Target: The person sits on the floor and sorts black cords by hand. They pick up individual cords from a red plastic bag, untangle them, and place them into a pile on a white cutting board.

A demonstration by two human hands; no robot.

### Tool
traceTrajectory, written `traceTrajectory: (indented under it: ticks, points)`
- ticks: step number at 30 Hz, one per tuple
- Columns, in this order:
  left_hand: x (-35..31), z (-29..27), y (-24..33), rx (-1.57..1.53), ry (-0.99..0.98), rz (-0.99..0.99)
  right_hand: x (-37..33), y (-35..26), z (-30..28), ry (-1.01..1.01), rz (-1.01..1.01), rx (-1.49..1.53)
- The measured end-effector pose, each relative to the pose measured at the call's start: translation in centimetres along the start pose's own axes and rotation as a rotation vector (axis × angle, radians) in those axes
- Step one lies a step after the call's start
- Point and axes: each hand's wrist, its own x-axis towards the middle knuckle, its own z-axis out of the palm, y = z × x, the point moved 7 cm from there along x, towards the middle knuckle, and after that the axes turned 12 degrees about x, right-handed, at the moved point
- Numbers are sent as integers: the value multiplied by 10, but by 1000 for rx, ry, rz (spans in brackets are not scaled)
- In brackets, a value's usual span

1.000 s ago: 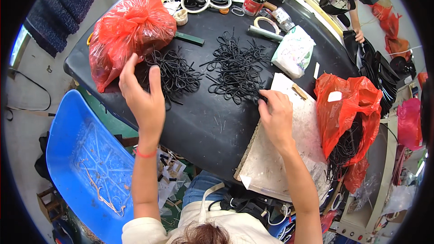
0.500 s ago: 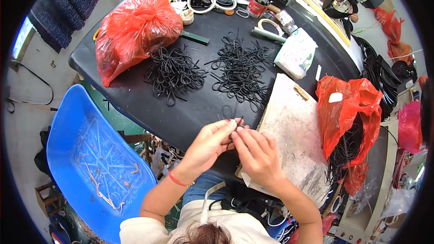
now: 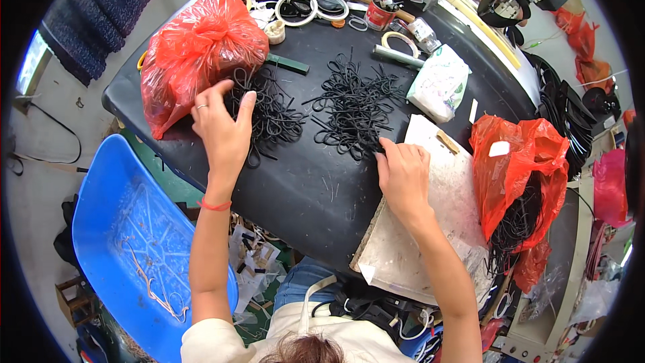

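Note:
Two heaps of black cord loops lie on the black table. My left hand (image 3: 225, 124) is over the near left edge of the left heap (image 3: 272, 111), thumb and fingers spread apart, nothing held. Beside it bulges a knotted red plastic bag (image 3: 201, 47). My right hand (image 3: 406, 178) is at the near right edge of the right heap (image 3: 353, 104), its fingers bent and closed on a black cord loop (image 3: 371, 150); the fingertips partly hide it. Under my right wrist lies a worn pale board (image 3: 430, 255).
An open red bag (image 3: 494, 168) of thin black cords stands right of the board, which bears a small wooden piece (image 3: 447, 142). A blue tub (image 3: 101, 228) is at the left. Tape rolls (image 3: 296, 9), a red can (image 3: 381, 15) and a white packet (image 3: 440, 84) sit farther back.
My hands were together near the table's front edge, working a black cord. They have parted: the left moved up-left to the left heap, the right moved up-right to the right heap.

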Motion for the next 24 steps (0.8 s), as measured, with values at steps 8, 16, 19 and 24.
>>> traceTrajectory:
  ticks: [8,16,19,24]
  points:
    - [-108,-11,75,-829,-732,-120,-32,-7,-31,-30,447,742]
    - [-164,15,120,-1541,-878,-557,-63,-5,-14,-25,571,1047]
    - [-168,17,121,-1579,-862,-612,-59,-17,-20,-29,433,862]
    - [-172,22,111,-1463,-824,-556,-61,-13,-14,36,604,1178]
